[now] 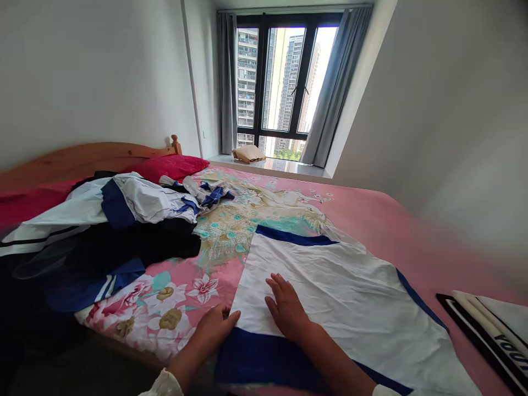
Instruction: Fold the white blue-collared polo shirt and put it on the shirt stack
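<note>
A white shirt with navy blue trim (338, 286) lies spread on the bed, with light wrinkles across it. At its left edge, near the navy band, my left hand (211, 330) has its fingers curled and its thumb against the cloth, pinching the edge. My right hand (286, 309) rests palm down on the white cloth, fingers stretched out and holding nothing. The lower right part of the shirt runs under my right forearm.
A heap of white, blue and black clothes (144, 203) lies on the left of the pink floral bedspread (177, 308). Folded garments (490, 330) sit at the right edge. Behind are a red pillow (173, 166), a wooden headboard (91, 154) and a beige bundle (248, 154) on the windowsill.
</note>
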`<state>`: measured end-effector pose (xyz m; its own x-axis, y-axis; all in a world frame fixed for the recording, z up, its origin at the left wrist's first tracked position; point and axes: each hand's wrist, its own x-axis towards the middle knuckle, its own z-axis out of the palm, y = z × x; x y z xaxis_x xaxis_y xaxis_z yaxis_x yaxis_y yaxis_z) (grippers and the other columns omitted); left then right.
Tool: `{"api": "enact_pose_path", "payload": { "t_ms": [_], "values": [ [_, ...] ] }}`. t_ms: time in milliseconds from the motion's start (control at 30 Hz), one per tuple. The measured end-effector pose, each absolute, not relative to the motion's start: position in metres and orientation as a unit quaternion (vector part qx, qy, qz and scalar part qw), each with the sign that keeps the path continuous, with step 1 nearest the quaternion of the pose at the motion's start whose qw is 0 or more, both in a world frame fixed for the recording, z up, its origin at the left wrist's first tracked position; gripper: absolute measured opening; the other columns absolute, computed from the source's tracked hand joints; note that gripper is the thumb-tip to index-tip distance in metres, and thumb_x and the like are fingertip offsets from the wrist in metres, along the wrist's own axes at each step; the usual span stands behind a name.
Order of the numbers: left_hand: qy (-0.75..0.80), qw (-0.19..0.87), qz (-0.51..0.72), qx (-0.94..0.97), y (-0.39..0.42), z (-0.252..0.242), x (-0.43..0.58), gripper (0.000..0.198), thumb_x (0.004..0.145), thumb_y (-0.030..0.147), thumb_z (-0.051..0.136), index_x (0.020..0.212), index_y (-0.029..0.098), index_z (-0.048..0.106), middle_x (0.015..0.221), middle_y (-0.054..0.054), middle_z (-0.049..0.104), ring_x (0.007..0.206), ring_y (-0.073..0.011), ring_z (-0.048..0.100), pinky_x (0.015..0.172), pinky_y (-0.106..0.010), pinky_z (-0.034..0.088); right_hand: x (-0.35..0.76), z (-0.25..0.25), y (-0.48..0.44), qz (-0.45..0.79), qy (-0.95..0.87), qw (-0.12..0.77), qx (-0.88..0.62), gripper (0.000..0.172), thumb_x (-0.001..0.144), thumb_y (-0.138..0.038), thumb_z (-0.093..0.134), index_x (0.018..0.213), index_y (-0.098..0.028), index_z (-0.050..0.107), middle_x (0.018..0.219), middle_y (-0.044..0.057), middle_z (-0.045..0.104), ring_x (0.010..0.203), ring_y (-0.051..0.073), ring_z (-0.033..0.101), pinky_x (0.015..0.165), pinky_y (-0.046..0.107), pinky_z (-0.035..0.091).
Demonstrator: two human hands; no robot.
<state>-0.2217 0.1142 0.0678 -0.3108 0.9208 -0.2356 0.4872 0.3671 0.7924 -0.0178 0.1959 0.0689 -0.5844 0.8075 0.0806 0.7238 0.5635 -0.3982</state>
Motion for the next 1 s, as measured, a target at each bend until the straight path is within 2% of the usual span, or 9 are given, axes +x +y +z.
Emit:
{"api": "enact_pose_path", "payload": {
  "t_ms": [100,233,300,433,500,633,767,900,1000],
  "values": [
    [0.705,0.429,0.361,0.434,0.137,0.058,-0.221,0.034,0.066,0.049,0.060,0.069,0.016,0.064,0.070,-0.003,0.069,0.073,-0.0211,0.063,0.066,-0.027,0.046,-0.026,0.038,0.210,0.135,-0.863,0.132,-0.469,0.046,0.092,-0.030,0.035,0.135,-0.015,0.043,0.145,0.009,0.036,0.137,0.023,0.025,0.114,0.045,0.017],
    [0.683,0.486,0.382,0.388,0.169,0.045,-0.215,0.056,0.080,0.060,0.036,0.074,0.012,0.065,0.062,-0.008,0.067,0.059,-0.0205,0.063,0.057,-0.031,0.048,-0.024,0.019,0.212,0.118,-0.860,0.155,-0.472,0.044,0.093,-0.035,0.035,0.133,-0.020,0.047,0.145,0.005,0.037,0.137,0.021,0.024,0.114,0.044,0.014],
    [0.683,0.489,0.388,0.378,0.183,0.042,-0.210,0.058,0.083,0.058,0.031,0.077,0.012,0.065,0.064,-0.010,0.068,0.058,-0.0208,0.063,0.057,-0.031,0.049,-0.023,0.020,0.211,0.121,-0.858,0.160,-0.473,0.044,0.093,-0.033,0.034,0.132,-0.020,0.047,0.144,0.005,0.039,0.137,0.020,0.026,0.114,0.042,0.015],
    [0.717,0.417,0.383,0.406,0.194,0.047,-0.204,0.032,0.075,0.043,0.053,0.083,0.015,0.066,0.080,-0.011,0.072,0.078,-0.0246,0.066,0.070,-0.031,0.048,-0.023,0.023,0.213,0.129,-0.856,0.173,-0.470,0.044,0.092,-0.032,0.036,0.133,-0.020,0.045,0.143,0.004,0.041,0.136,0.020,0.027,0.114,0.042,0.016],
    [0.744,0.355,0.376,0.424,0.190,0.051,-0.204,0.026,0.073,0.037,0.056,0.086,0.016,0.065,0.088,-0.011,0.071,0.089,-0.0273,0.064,0.079,-0.033,0.045,-0.023,0.024,0.214,0.139,-0.854,0.185,-0.467,0.044,0.092,-0.032,0.037,0.134,-0.019,0.043,0.141,0.005,0.042,0.136,0.019,0.028,0.114,0.043,0.016],
    [0.790,0.259,0.286,0.476,0.184,0.055,-0.208,0.031,0.077,0.040,0.047,0.089,0.018,0.065,0.093,-0.012,0.071,0.093,-0.0296,0.064,0.080,-0.034,0.044,-0.021,0.033,0.215,0.176,-0.853,0.205,-0.447,0.045,0.090,-0.034,0.043,0.132,-0.019,0.045,0.139,0.006,0.045,0.135,0.020,0.031,0.115,0.043,0.016],
    [0.790,0.311,0.233,0.474,0.191,0.055,-0.217,0.038,0.079,0.044,0.044,0.097,0.019,0.065,0.094,-0.007,0.073,0.093,-0.0273,0.065,0.078,-0.032,0.046,-0.002,0.059,0.226,0.222,-0.838,0.216,-0.449,0.046,0.090,-0.035,0.042,0.134,-0.022,0.042,0.140,0.006,0.044,0.134,0.020,0.032,0.113,0.043,0.019],
    [0.795,0.319,0.225,0.465,0.197,0.051,-0.220,0.038,0.078,0.044,0.044,0.098,0.019,0.065,0.092,-0.005,0.074,0.092,-0.0274,0.067,0.076,-0.032,0.048,0.047,0.067,0.250,0.183,-0.850,0.147,-0.471,0.050,0.090,-0.045,0.041,0.137,-0.025,0.040,0.147,0.006,0.032,0.140,0.026,0.017,0.112,0.055,0.002],
    [0.807,0.280,0.192,0.483,0.196,0.053,-0.220,0.041,0.078,0.045,0.043,0.102,0.019,0.063,0.099,-0.006,0.073,0.095,-0.0277,0.066,0.081,-0.034,0.048,0.079,0.054,0.263,0.174,-0.846,0.103,-0.493,0.059,0.090,-0.052,0.039,0.141,-0.023,0.034,0.150,0.008,0.026,0.140,0.026,0.014,0.112,0.054,0.001]
  ]
}}
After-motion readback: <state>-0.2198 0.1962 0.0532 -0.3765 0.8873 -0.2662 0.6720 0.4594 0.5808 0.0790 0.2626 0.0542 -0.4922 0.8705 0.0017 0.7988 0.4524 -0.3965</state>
